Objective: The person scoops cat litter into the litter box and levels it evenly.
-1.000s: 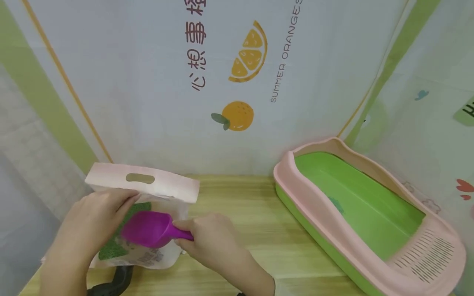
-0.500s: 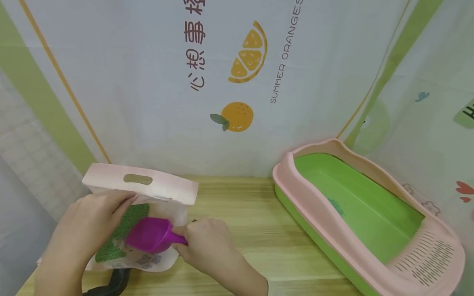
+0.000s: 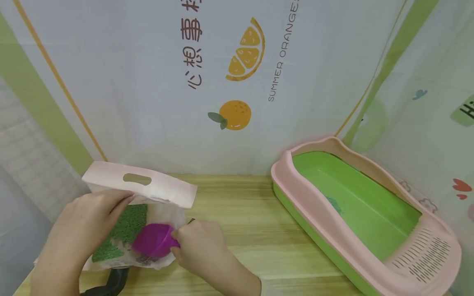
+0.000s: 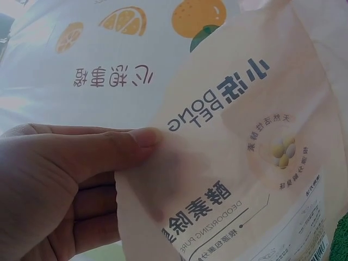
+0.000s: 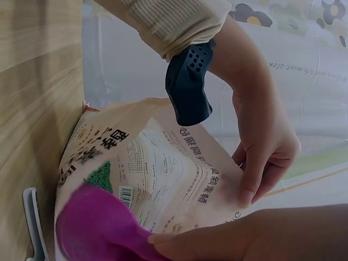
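Observation:
A pale pink bag [image 3: 172, 192] of green granules [image 3: 132, 218] stands at the left of the table in the head view, its mouth spread. My left hand [image 3: 85, 220] pinches the bag's top edge between thumb and fingers; the left wrist view shows the thumb [image 4: 144, 138] on the printed panel. My right hand [image 3: 203, 246] grips a purple scoop [image 3: 152, 240] by its handle. The scoop's bowl is at the bag's mouth, over the near right side of the granules. Whether granules lie in the bowl, I cannot tell.
A litter box [image 3: 292, 176] with pink rim and green basin stands at the right. A few blue-green granules [image 3: 334, 204] lie in it. A dark curved piece [image 3: 115, 281] is under the bag's near edge. Printed cloth [image 3: 155, 111] hangs behind the wooden table.
The scoop and right hand have moved a little toward the near side of the bag, uncovering more granules. My left hand keeps its hold on the bag's edge.

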A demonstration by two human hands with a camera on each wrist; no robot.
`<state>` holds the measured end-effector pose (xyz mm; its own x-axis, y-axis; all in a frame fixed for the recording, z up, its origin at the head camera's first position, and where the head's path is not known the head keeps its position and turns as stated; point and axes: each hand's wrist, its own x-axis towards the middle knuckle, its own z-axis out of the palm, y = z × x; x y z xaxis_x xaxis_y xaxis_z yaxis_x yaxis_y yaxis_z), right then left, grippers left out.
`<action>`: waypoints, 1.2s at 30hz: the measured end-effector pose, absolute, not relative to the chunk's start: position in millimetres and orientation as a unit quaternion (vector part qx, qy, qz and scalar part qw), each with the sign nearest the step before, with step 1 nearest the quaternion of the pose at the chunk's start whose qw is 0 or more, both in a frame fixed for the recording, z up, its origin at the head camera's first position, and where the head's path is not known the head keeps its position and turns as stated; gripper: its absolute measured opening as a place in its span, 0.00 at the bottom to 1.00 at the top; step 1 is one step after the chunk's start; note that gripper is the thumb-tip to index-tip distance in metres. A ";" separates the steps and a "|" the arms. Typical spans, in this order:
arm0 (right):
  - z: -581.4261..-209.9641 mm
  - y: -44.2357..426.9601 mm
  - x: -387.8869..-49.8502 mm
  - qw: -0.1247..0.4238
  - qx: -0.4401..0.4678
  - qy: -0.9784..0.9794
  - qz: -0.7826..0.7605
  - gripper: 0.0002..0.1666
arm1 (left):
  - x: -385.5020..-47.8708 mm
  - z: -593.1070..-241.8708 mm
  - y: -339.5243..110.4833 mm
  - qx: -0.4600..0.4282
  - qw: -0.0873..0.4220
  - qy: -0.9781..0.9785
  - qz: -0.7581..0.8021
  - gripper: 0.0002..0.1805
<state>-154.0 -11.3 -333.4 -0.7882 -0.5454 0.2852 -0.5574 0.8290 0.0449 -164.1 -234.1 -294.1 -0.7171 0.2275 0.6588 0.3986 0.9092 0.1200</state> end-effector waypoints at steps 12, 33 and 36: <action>-328.1 -26.8 -156.0 0.099 0.271 -0.957 0.019 0.29 | -164.0 -294.8 -237.1 -0.163 0.331 -0.920 -0.129 0.06; -333.4 -54.0 -164.7 0.066 0.223 -0.971 0.052 0.24 | -163.7 -294.3 -233.9 -0.160 0.331 -0.922 -0.125 0.07; -334.7 -60.2 -165.8 0.055 0.211 -0.975 0.053 0.18 | -163.6 -294.7 -232.9 -0.161 0.328 -0.922 -0.125 0.07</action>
<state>-165.8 -60.2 -334.7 -0.9049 -0.4051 0.1302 -0.4168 0.9055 -0.0794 -163.6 -232.9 -294.7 -0.7324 0.2149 0.6460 0.3790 0.9170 0.1246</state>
